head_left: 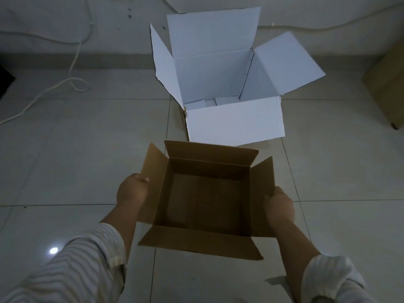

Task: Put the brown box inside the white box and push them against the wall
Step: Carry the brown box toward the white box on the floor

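Note:
An open brown box point(203, 200) with all its flaps spread is held above the tiled floor, low in the middle of the view. My left hand point(132, 190) grips its left side under the flap. On the opposite side my right hand point(278, 203) grips the right wall. Just beyond it stands the larger white box point(235, 121), open at the top with its flaps out, on the floor a short way from the wall point(218, 3). White pieces lie at the bottom of the white box.
A white cable point(74, 62) hangs down the wall and loops across the floor at the left. Another brown carton point(387, 84) stands at the right edge near the wall. A dark object sits at the far left edge.

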`<state>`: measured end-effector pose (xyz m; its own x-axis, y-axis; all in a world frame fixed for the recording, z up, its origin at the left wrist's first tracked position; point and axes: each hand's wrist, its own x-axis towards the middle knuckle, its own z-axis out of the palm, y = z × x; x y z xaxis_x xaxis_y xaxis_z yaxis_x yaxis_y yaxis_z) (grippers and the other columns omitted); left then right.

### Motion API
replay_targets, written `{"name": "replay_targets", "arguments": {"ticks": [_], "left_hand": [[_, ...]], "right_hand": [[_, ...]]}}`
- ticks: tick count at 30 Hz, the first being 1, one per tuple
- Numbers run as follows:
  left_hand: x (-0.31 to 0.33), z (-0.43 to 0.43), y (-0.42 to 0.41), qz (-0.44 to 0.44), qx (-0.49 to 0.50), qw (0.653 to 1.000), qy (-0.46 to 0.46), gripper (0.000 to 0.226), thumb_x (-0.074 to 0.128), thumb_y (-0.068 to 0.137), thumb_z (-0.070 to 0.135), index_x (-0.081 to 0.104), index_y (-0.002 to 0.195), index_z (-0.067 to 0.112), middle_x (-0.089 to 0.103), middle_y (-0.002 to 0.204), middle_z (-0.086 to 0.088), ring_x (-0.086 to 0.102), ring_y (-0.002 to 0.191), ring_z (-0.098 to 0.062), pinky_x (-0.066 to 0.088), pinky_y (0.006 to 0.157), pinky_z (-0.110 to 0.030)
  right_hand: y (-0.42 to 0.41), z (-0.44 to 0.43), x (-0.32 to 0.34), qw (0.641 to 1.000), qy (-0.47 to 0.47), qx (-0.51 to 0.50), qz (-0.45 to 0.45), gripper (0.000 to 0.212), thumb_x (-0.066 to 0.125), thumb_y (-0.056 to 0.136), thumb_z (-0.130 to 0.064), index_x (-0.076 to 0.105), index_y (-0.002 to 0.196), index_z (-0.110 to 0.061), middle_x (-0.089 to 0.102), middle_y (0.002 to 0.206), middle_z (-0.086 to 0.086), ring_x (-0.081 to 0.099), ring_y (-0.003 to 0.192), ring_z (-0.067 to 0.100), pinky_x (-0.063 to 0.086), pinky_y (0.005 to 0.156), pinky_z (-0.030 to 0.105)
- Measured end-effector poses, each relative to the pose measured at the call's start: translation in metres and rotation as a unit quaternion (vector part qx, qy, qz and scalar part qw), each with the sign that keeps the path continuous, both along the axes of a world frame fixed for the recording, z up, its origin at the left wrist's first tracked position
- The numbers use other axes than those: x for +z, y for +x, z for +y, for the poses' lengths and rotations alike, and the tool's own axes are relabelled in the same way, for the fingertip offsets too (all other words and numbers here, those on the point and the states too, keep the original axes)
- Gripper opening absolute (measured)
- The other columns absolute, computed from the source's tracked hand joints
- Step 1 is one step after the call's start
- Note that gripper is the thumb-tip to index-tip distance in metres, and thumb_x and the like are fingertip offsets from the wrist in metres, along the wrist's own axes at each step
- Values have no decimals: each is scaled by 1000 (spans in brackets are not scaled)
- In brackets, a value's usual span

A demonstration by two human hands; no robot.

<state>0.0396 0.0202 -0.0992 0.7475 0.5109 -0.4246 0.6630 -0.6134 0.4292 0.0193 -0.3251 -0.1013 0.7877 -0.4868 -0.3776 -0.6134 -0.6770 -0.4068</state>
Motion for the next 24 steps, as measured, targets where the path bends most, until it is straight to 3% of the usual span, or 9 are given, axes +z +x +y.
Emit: {"name": "replay_targets", "arguments": {"ticks": [3, 9, 24], "left_hand": [[9, -8, -7, 8, -2, 1000, 3, 42, 44, 99, 30, 53, 133, 7, 59, 133, -18, 54, 120, -38, 45, 98, -46], [61, -23, -25, 23, -13, 1000, 12, 45, 45, 99, 31, 49, 138, 9, 55, 138, -18, 51, 125, -39, 43, 101, -47], [290, -84, -18, -40, -26, 999, 24, 39, 45, 99, 30, 56, 129, 8, 64, 124, -18, 59, 112, -37, 47, 90, -41]], "right_hand": [[-9, 2, 7, 1000, 20, 13, -9, 15, 47, 95, -12, 53, 106, -5, 65, 98, 17, 60, 79, 26, 51, 68, 35], [-26, -7, 58, 999, 17, 27, -13, 15, 49, 94, -14, 55, 106, -7, 63, 92, 10, 61, 80, 23, 51, 69, 33], [14, -60, 299, 992, 10, 102, -67, 16, 46, 95, -15, 57, 104, -8, 67, 99, 12, 62, 81, 23, 49, 70, 31]]}}
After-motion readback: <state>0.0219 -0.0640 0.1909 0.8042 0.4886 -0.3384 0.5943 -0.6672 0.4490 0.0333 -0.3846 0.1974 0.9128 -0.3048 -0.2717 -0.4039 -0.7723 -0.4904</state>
